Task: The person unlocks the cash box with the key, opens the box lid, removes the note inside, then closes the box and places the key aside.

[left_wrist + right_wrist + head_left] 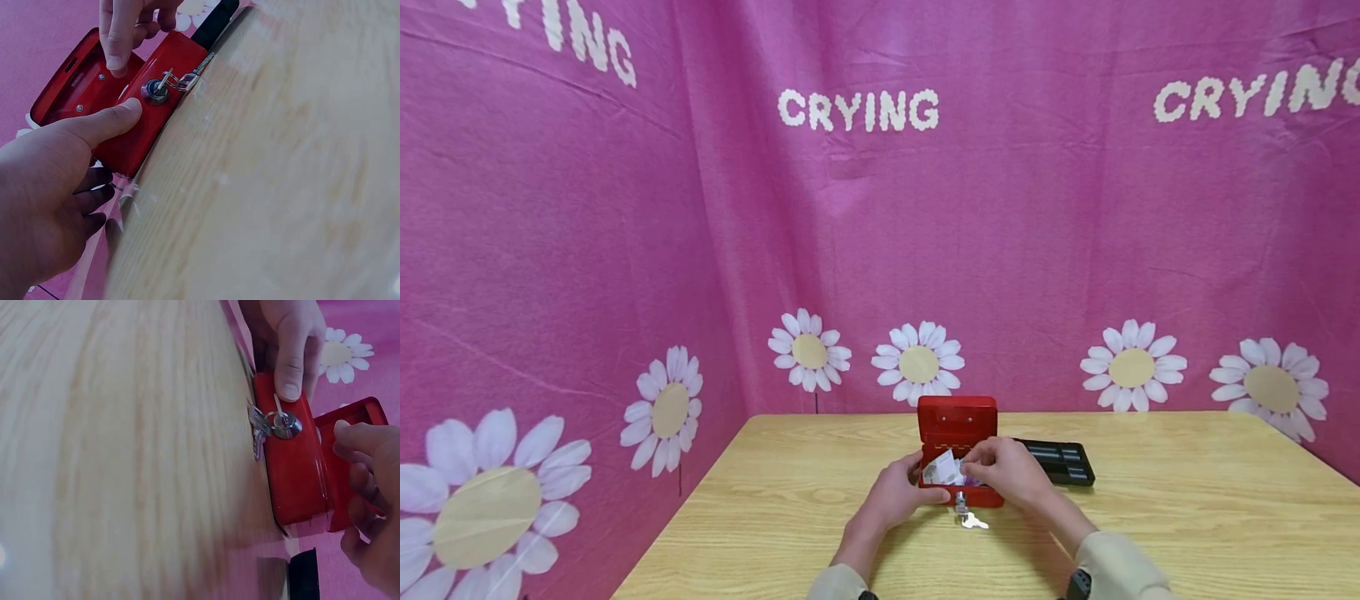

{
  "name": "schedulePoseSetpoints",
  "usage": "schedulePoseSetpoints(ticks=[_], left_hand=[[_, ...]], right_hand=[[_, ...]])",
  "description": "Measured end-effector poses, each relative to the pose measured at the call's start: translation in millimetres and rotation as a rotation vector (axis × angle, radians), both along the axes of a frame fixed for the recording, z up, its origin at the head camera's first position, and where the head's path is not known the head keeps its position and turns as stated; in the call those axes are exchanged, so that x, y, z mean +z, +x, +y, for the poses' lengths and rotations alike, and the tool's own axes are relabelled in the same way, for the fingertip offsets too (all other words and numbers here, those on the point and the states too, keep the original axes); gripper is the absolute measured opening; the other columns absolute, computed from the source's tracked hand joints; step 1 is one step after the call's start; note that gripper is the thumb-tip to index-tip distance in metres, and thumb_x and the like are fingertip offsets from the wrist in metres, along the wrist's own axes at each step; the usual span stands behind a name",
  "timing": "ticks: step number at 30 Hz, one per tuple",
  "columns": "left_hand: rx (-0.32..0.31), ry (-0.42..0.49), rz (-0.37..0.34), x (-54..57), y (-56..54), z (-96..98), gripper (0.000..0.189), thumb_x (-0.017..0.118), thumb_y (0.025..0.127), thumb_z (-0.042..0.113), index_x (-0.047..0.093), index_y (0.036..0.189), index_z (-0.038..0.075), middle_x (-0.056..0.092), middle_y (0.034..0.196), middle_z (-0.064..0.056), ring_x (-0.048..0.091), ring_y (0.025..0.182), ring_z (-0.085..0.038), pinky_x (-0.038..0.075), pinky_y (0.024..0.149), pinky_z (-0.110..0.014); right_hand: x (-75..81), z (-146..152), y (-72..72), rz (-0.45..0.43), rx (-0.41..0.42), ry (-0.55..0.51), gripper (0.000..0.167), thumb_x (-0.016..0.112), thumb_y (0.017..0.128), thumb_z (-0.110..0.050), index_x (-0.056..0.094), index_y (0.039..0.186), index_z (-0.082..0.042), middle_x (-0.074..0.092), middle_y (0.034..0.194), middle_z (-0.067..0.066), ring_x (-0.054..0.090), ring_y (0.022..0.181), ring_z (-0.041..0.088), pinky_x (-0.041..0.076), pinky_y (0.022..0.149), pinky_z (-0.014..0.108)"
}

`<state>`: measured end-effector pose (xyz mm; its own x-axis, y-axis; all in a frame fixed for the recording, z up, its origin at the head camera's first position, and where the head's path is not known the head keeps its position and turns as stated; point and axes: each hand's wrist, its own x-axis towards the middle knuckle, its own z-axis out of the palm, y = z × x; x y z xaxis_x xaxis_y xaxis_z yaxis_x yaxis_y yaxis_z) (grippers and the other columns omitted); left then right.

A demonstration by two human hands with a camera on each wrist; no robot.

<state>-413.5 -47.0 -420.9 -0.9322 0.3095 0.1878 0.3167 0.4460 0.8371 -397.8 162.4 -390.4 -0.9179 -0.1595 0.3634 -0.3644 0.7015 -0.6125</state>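
Note:
A small red cash box (966, 498) stands on the table with its lid (958, 419) up. My left hand (895, 490) grips the box's left end, thumb on the front face and fingers round the side. White papers (943, 468) and something purple lie inside. Over the opening, my right hand (1009, 468) has bent fingers, fingertips right at the papers; I cannot tell whether they pinch one. A key (165, 79) sits in the round front lock (154, 92), and more keys (974, 522) hang from its ring. Box walls hide the contents in both wrist views.
A black compartment tray (1078, 477) lies just right of the box, close to my right hand. The light wooden table (790, 475) runs back to a pink curtain (1015, 250) with daisies and lettering. Another curtain side stands at the left.

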Motion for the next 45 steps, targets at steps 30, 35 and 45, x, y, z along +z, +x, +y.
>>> schedulePoseSetpoints(ticks=[30,35,45], left_hand=[[0.016,-0.01,-0.008,0.1,-2.2,1.2,0.077,0.084,0.079,0.032,0.051,0.145,0.009,0.061,0.138,-0.009,0.058,0.122,-0.025,0.046,0.107,-0.051],[0.003,0.001,0.01,-1.8,-2.8,1.3,0.077,0.084,0.08,0.028,0.049,0.146,0.007,0.059,0.14,-0.012,0.057,0.127,-0.028,0.045,0.108,-0.05],[-0.008,-0.006,0.023,-1.1,-0.3,0.7,0.076,0.084,0.08,0.026,0.05,0.145,0.007,0.061,0.138,-0.012,0.059,0.125,-0.03,0.046,0.107,-0.051]], right_hand=[[-9.4,-14.1,0.5,0.093,-0.036,0.076,0.013,0.079,0.081,-0.022,0.074,0.069,-0.024,0.069,0.075,-0.013,0.058,0.077,0.004,0.044,0.099,0.045],[-10.1,-17.1,0.8,0.063,-0.059,0.024,0.013,0.08,0.082,-0.022,0.075,0.069,-0.022,0.065,0.074,-0.011,0.053,0.072,0.005,0.046,0.088,0.04],[-7.9,-12.4,0.9,0.101,-0.053,-0.062,0.012,0.078,0.083,-0.018,0.075,0.071,-0.017,0.065,0.076,-0.006,0.052,0.07,0.005,0.044,0.062,0.021]])
